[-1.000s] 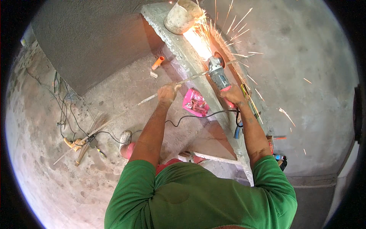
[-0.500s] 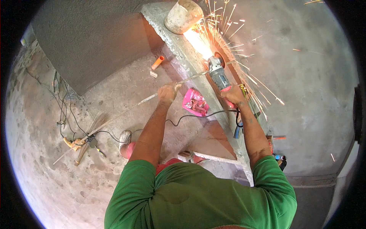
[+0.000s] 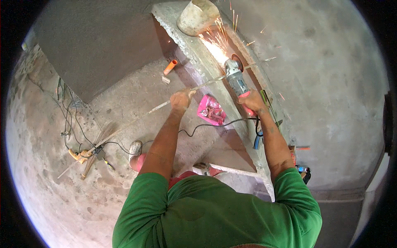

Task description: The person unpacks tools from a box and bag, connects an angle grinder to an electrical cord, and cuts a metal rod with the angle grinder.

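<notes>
My right hand [image 3: 252, 101] is wrapped round the grey and red body of an angle grinder [image 3: 237, 79]. The grinder's disc [image 3: 237, 62] meets a long thin metal rod [image 3: 159, 106], and bright sparks fly from there toward the far side. My left hand [image 3: 182, 100] is closed on that rod, left of the grinder. The rod lies across a concrete ledge [image 3: 212, 84] and slants down to the floor at the left. Its short far end [image 3: 269, 59] shows beyond the disc. A black power cord [image 3: 206, 125] trails from the grinder's rear.
A dusty bucket [image 3: 197, 18] stands on the ledge in the sparks' path. A pink bag [image 3: 211, 110] and an orange pipe piece [image 3: 170, 67] lie nearby. On the floor at left are cables [image 3: 68, 110] and a broom [image 3: 99, 142]. Blue-handled pliers [image 3: 257, 140] lie by my right forearm.
The spray of sparks has become smaller and narrower, with fewer streaks to the right. Both hands, the grinder and the rod have hardly moved.
</notes>
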`<state>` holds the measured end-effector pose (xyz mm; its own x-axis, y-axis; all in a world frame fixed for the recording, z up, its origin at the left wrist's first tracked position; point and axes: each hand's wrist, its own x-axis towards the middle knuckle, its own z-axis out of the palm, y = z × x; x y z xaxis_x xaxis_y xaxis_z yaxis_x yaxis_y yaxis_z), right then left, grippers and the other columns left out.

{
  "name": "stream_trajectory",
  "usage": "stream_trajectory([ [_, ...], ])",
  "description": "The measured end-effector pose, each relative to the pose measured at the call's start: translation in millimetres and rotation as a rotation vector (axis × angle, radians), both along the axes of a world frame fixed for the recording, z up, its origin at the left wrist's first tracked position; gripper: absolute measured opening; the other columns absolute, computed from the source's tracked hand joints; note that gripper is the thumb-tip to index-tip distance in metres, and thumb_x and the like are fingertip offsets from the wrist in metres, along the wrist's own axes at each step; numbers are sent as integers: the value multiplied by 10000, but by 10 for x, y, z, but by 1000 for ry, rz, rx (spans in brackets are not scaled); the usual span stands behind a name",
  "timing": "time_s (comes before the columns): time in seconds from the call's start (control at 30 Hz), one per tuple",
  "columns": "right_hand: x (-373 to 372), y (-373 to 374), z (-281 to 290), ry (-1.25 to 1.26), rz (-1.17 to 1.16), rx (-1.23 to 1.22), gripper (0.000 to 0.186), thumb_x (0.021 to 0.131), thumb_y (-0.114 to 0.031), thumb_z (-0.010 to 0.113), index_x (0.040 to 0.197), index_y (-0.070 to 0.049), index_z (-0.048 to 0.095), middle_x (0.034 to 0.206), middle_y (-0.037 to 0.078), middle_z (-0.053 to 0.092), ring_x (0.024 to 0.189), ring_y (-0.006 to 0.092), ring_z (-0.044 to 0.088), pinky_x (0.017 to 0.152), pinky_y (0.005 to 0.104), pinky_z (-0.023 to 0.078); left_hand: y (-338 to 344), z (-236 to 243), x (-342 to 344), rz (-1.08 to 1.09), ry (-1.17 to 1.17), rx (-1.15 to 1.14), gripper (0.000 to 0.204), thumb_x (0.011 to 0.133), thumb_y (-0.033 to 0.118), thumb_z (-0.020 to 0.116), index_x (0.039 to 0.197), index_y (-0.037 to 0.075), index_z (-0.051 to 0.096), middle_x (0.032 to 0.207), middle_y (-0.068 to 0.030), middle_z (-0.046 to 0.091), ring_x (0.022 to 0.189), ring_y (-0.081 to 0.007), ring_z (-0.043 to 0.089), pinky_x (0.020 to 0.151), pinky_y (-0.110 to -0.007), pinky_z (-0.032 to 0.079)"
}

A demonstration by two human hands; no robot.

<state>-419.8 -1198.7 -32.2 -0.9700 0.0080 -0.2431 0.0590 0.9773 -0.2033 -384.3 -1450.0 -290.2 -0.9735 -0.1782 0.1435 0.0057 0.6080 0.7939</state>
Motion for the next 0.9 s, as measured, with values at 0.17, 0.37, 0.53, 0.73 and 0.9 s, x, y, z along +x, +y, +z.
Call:
stream_trajectory([
  [0.17, 52, -77, 37, 39, 23, 28, 554, 611, -321, 803, 993, 56, 663, 891, 216, 724, 809, 317, 712, 759, 402, 558, -7, -15, -17, 6, -8, -29, 405, 980, 517, 548, 1069, 143, 672, 930, -161, 729, 858, -387, 704, 709, -515, 531],
  [0.37, 57, -113, 58, 8, -2, 17, 470, 613, -315, 790, 911, 35, 687, 831, 188, 726, 747, 309, 705, 720, 405, 557, -4, -42, 3, 17, 1, -20, 411, 980, 523, 545, 1066, 140, 667, 923, -162, 727, 851, -386, 703, 707, -518, 527],
  [0.53, -20, 11, -2, -40, 19, 10, 517, 603, -317, 793, 960, 39, 680, 857, 187, 722, 776, 299, 703, 731, 405, 554, 8, 5, 2, 17, 18, -17, 412, 988, 523, 535, 1088, 142, 657, 919, -163, 726, 860, -389, 700, 719, -518, 525],
  [0.73, -1, -49, 19, -19, -35, 59, 542, 597, -326, 796, 993, 24, 678, 888, 189, 723, 805, 304, 704, 746, 399, 553, 5, -29, -3, 27, 15, -24, 394, 981, 508, 554, 1058, 135, 653, 910, -159, 723, 850, -390, 699, 706, -517, 524],
  [0.9, 2, -44, 29, -24, -5, 12, 586, 608, -322, 799, 1054, 34, 666, 940, 204, 724, 864, 312, 709, 806, 401, 552, 17, -42, -10, 32, 45, -8, 390, 976, 504, 562, 1029, 129, 653, 902, -162, 720, 844, -390, 696, 696, -517, 522],
])
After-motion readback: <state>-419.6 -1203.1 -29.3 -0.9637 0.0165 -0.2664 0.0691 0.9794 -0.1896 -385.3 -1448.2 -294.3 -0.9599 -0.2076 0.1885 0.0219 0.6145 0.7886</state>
